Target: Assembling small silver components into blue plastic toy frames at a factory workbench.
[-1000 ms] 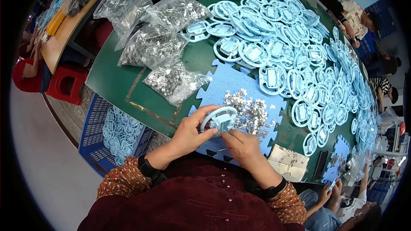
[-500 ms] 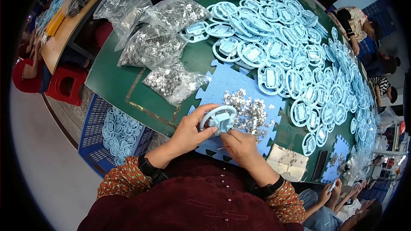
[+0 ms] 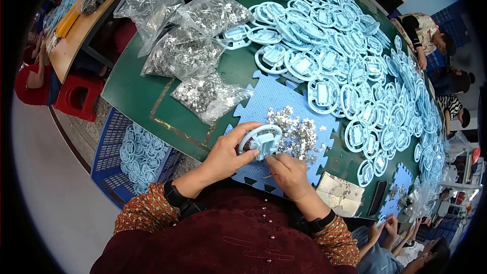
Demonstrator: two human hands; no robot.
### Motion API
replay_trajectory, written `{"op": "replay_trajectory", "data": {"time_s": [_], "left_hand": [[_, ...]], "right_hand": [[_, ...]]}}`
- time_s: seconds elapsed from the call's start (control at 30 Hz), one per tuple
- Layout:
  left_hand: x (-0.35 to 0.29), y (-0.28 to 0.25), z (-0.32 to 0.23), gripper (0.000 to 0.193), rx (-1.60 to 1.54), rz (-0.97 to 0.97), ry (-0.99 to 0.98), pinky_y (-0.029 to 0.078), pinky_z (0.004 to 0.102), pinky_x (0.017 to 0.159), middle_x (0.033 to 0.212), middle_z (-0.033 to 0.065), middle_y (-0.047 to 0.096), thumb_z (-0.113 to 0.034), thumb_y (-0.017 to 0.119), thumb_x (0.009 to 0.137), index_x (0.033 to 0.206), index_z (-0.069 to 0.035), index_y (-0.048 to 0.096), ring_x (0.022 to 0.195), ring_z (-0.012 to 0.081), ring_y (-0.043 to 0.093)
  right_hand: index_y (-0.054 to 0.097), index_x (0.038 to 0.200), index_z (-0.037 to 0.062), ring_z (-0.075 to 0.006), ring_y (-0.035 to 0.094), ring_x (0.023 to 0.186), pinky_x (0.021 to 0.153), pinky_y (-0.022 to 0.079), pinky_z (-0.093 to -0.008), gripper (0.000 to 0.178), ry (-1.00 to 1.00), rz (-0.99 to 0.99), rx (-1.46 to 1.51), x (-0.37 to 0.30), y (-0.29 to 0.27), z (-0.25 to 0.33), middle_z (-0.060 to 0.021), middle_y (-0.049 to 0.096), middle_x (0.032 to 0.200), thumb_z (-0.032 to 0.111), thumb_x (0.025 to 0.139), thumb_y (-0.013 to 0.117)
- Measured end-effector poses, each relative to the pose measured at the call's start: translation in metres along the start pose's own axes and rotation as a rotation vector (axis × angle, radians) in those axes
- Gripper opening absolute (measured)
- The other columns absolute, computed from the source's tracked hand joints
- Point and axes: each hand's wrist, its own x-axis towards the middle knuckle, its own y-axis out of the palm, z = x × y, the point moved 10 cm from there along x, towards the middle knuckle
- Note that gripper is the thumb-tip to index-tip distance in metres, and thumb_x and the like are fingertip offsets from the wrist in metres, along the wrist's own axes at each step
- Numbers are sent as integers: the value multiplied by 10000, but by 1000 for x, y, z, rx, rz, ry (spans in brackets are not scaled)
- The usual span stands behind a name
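My left hand (image 3: 229,151) is closed on the rim of a light blue plastic ring part (image 3: 269,141) with a box-like centre, holding it tilted above the blue foam mat (image 3: 269,91). Against the lower side of that part, my right hand (image 3: 290,173) is closed in a pinch. A thin rod-like thing (image 3: 267,176) sticks out beneath its fingers; most of it is hidden. Just beyond both hands, a loose heap of small silvery metal pieces (image 3: 300,136) lies on the mat.
Many similar blue ring parts (image 3: 324,61) cover the green table (image 3: 132,89) at the far right. Clear bags of metal pieces (image 3: 185,53) lie far left. A blue basket (image 3: 104,157) holds more rings. A cardboard piece (image 3: 341,195) and phone (image 3: 378,197) lie right. Co-workers sit nearby.
My right hand has shifted slightly at the ring part's lower side, and the thin rod-like thing has moved with it. My left hand keeps its hold.
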Motion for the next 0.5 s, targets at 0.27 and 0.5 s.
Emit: {"op": "replay_trajectory", "data": {"time_s": [0.27, 0.5], "left_hand": [[0, 2, 6, 573, -77, -6, -15, 498, 219, 783, 1144, 33, 599, 20, 679, 859, 1385, -48, 461, 932, 51, 573], [0, 5, -6, 659, 59, -25, 87, 495, 261, 869, 1209, 50, 570, -37, 754, 801, 1386, -78, 452, 1033, 93, 572]], "right_hand": [[672, 985, 61, -201, 596, 535, 449, 442, -319, 206, 134, -43, 60, -6, -4, -13, -51, 585, 723, 37, 795, 749], [647, 1067, 40, -269, 586, 571, 500, 467, -363, 243, 413, -98, 156, -8, -19, -32, -106, 546, 762, 71, 837, 717]]}}
